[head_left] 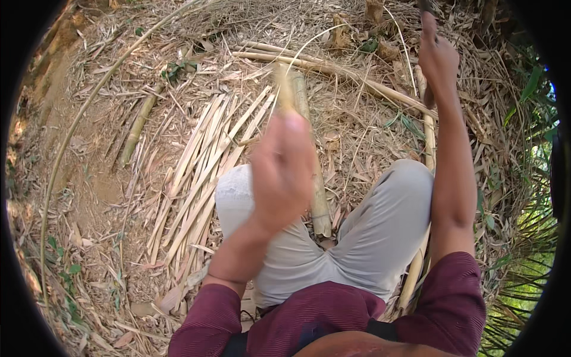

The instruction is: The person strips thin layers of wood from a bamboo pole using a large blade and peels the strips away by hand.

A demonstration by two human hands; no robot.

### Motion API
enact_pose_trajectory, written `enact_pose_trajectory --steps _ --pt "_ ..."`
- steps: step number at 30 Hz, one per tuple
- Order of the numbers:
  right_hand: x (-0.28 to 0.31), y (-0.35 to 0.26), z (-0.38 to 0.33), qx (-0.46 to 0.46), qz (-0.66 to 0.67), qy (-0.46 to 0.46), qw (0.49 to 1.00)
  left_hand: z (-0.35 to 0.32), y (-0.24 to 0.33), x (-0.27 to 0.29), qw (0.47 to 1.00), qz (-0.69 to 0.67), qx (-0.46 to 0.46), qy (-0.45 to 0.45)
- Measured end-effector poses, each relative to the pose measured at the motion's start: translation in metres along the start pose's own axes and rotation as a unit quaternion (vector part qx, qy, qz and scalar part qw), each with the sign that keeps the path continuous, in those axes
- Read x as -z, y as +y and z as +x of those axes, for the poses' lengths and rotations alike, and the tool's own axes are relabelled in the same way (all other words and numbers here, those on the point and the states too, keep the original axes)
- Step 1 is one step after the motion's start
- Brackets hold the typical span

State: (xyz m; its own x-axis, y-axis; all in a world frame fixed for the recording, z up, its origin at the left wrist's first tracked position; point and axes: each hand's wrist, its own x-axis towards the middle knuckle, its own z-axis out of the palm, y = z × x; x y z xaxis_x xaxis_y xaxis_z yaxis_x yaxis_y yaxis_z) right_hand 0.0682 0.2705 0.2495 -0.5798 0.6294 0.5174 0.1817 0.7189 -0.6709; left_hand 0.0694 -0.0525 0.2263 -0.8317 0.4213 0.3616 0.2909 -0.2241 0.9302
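My left hand (282,169), smeared by motion, is raised above my left knee. Its fingers are closed around a short pale bamboo strip (285,89) that points away from me. Out at the far right my right hand (439,56) is wrapped round a dark knife-like tool (424,6), mostly cut off by the picture's top edge. A thick bamboo pole (321,208) lies on the ground between my legs, its far part beyond my left hand. Beside my left knee, many split bamboo strips (193,160) are spread in a loose pile.
A long bamboo pole (429,140) runs along my right side, under my arm. Several thin poles (351,74) lie crosswise ahead. To the left are a short green bamboo piece (141,128) and a long curved stem (71,134). Dry leaves cover the ground; green plants (529,273) edge the right.
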Motion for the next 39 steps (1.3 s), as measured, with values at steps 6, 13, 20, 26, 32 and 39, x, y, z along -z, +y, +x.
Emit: enact_pose_trajectory --steps 6,13,20,26,32,39 --pt "-0.001 -0.052 -0.071 0.153 0.191 -0.051 0.968 0.005 -0.003 -0.017 0.998 -0.043 -0.029 -0.02" --pt "-0.021 -0.096 -0.114 0.405 0.026 -0.105 0.908 -0.003 -0.028 -0.006 0.991 0.073 -0.116 0.006" --pt "-0.019 -0.095 -0.115 0.451 0.005 -0.086 0.888 -0.015 -0.026 -0.012 0.923 0.291 -0.253 0.022" --pt "-0.025 -0.086 -0.113 0.467 0.003 -0.043 0.883 -0.025 -0.017 -0.018 0.94 0.29 -0.181 0.01" --pt "-0.029 -0.073 -0.1 0.466 -0.035 -0.008 0.884 -0.018 -0.022 -0.022 0.93 0.312 -0.195 0.013" --pt "-0.018 -0.017 -0.053 -0.113 0.314 -0.021 0.942 -0.012 -0.006 -0.017 0.999 0.048 -0.006 0.008"
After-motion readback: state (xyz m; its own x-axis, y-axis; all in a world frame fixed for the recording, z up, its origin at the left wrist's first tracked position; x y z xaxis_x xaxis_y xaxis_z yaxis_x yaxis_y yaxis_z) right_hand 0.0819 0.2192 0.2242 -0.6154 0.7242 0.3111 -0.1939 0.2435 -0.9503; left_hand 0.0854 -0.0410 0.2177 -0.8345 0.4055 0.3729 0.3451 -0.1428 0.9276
